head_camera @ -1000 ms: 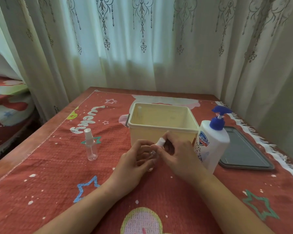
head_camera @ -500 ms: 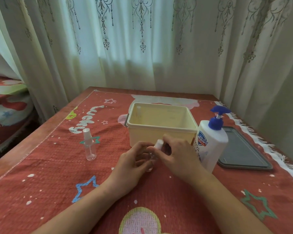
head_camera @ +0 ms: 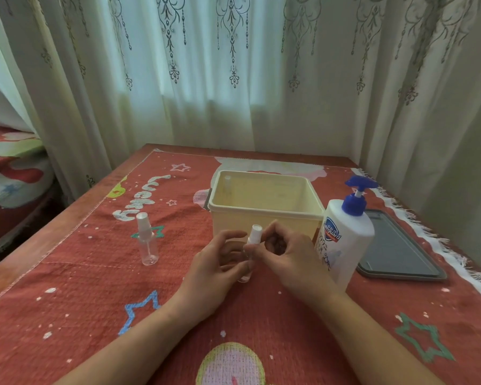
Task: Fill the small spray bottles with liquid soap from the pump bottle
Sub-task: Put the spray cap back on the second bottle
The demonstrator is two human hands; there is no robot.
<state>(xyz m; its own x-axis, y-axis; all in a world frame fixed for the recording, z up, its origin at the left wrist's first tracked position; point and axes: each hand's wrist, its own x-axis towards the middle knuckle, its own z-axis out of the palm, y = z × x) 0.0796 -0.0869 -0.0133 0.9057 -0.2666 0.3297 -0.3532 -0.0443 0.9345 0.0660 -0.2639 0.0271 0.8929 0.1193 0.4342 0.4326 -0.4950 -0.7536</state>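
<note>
A small clear spray bottle point(head_camera: 250, 255) stands upright on the red cloth between my hands, just in front of the cream tub. My left hand point(head_camera: 215, 269) curls round its body. My right hand point(head_camera: 286, 255) pinches its white spray top point(head_camera: 254, 233) from the right. A second clear spray bottle point(head_camera: 147, 240) with its cap on stands alone to the left. The white pump bottle point(head_camera: 345, 237) with a blue pump head stands right of my right hand, close to the wrist.
A cream plastic tub point(head_camera: 264, 201) sits behind my hands, with another small bottle point(head_camera: 227, 184) leaning inside its left corner. A dark grey tray point(head_camera: 395, 251) lies flat at the right. Curtains hang behind the table; the table's left edge point(head_camera: 53, 234) drops off.
Both hands stay on the small bottle in the same place. My right fingers have shifted slightly on the white top, which shows a little more now.
</note>
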